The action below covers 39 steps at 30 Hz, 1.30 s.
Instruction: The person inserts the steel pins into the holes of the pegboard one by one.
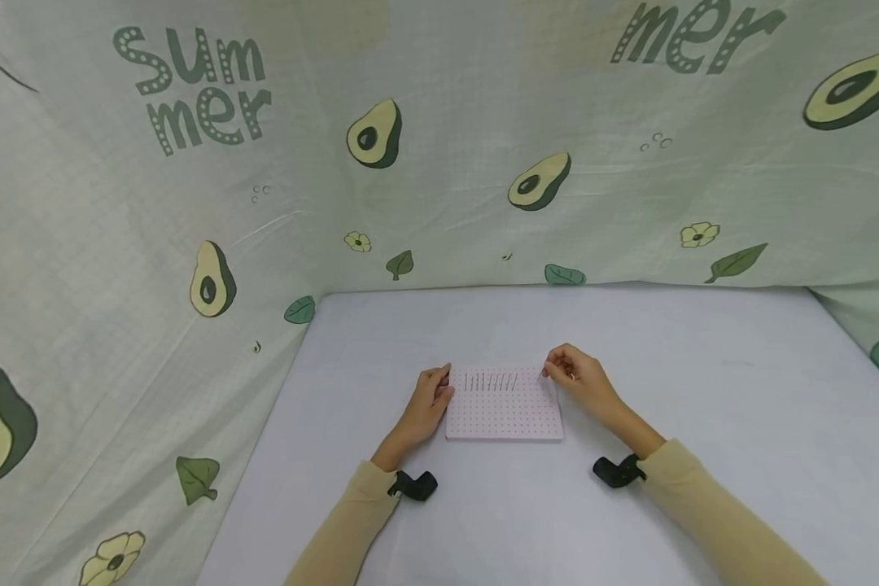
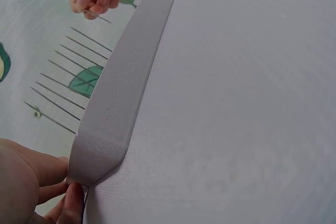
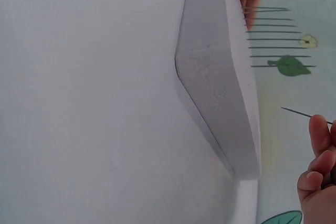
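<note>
A pale pinkish board (image 1: 504, 425) with a grid of small holes lies flat on the table. Several thin dark needles (image 1: 489, 382) stand upright in a row along its far side, spaced evenly from the left. My left hand (image 1: 422, 408) grips the board's left edge, thumb and fingers at the corner (image 2: 79, 179). Above the far right part of the board, my right hand (image 1: 580, 379) pinches one more needle (image 3: 295, 112) between thumb and fingertips. Its free end points toward the board, apart from the standing row in the right wrist view.
The table (image 1: 703, 382) has a plain white cover. Behind and to the left hangs a cloth (image 1: 447, 220) printed with avocados and leaves. A black wrist camera (image 1: 416, 486) sits at the left cuff, and another black camera (image 1: 617, 472) at the right.
</note>
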{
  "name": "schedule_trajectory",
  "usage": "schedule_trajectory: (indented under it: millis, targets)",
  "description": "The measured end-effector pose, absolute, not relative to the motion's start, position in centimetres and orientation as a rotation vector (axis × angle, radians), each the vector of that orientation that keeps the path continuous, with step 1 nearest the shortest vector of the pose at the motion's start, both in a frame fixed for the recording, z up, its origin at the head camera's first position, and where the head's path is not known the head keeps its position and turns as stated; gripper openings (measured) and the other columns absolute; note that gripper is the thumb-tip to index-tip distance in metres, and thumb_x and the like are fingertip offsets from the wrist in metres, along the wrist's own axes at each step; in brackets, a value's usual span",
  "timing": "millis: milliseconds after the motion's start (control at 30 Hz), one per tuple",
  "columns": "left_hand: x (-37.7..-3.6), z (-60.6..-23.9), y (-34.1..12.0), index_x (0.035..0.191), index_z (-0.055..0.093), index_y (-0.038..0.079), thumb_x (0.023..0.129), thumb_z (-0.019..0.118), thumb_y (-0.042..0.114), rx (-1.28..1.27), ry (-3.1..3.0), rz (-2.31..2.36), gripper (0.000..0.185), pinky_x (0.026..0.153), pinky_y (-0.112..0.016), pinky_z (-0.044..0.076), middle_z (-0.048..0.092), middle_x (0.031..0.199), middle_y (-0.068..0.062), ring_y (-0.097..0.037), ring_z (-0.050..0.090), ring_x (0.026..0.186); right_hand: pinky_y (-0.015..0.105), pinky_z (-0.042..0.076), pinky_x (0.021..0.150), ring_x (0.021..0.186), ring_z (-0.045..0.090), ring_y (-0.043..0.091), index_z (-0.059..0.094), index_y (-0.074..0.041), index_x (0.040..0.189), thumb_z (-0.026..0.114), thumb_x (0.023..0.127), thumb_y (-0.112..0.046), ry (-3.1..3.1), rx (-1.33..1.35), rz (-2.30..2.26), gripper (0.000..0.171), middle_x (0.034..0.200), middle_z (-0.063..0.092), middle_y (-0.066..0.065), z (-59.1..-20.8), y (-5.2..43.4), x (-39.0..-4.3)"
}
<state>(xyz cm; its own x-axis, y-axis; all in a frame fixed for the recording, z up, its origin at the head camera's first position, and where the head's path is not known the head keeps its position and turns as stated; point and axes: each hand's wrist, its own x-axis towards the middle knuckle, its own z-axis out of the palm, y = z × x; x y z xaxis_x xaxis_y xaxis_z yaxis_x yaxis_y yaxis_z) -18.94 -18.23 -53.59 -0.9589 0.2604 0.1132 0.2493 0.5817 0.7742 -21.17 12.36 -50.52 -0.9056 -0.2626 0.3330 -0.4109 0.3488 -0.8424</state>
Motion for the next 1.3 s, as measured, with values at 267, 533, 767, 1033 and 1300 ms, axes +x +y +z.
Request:
schedule_trajectory:
  millis: [267, 533, 767, 1033, 1300]
  targets:
    - [-19.0, -53.3, -18.2, 0.151, 0.034, -0.005, 0.106, 0.046, 0.012, 0.458, 2.787, 1.346, 0.049, 0.103, -0.044, 0.042, 0.038, 0.139, -0.025, -0.029, 0.047, 0.118, 0.019, 0.041, 0.06, 0.072, 0.051, 0.014, 0.059, 0.001, 0.1, 0.059, 0.099, -0.003, -2.478, 0.669, 1.662, 0.004, 0.086, 0.067, 0.01, -50.6, 11.1, -20.8]
    - [-19.0, -53.3, -18.2, 0.15, 0.035, -0.005, 0.106, 0.047, 0.013, 0.479, 2.783, 1.356, 0.049, 0.103, -0.046, 0.042, 0.038, 0.138, -0.026, -0.03, 0.048, 0.118, 0.019, 0.04, 0.058, 0.071, 0.049, 0.014, 0.059, 0.001, 0.101, 0.059, 0.098, 0.001, -2.505, 0.678, 1.651, 0.003, 0.086, 0.067, 0.013, -50.8, 10.4, -20.5]
    - [-18.9, -53.5, -18.2, 0.15, 0.035, -0.006, 0.106, 0.047, 0.012, 0.468, 2.779, 1.357, 0.049, 0.103, -0.045, 0.042, 0.039, 0.138, -0.025, -0.029, 0.048, 0.117, 0.021, 0.041, 0.059, 0.071, 0.049, 0.014, 0.06, -0.001, 0.097, 0.06, 0.097, 0.0, -2.519, 0.678, 1.595, 0.002, 0.083, 0.064, 0.009, -51.3, 10.0, -20.3]
    - [-18.7, -53.5, -18.5, 0.15, 0.035, -0.005, 0.106, 0.047, 0.012, 0.471, 2.774, 1.356, 0.049, 0.103, -0.045, 0.042, 0.039, 0.138, -0.024, -0.029, 0.047, 0.118, 0.022, 0.04, 0.06, 0.07, 0.048, 0.013, 0.062, -0.005, 0.096, 0.064, 0.096, 0.0, -2.504, 0.712, 1.539, 0.005, 0.081, 0.06, 0.0, -51.5, 9.8, -20.1]
    - [-18.5, -53.5, -18.7, 0.15, 0.035, -0.006, 0.106, 0.047, 0.011, 0.488, 2.777, 1.37, 0.049, 0.102, -0.045, 0.042, 0.039, 0.137, -0.026, -0.03, 0.048, 0.116, 0.022, 0.04, 0.06, 0.07, 0.048, 0.013, 0.065, -0.006, 0.097, 0.068, 0.093, -0.003, -2.515, 0.72, 1.482, 0.006, 0.08, 0.057, -0.003, -51.6, 9.7, -20.1]
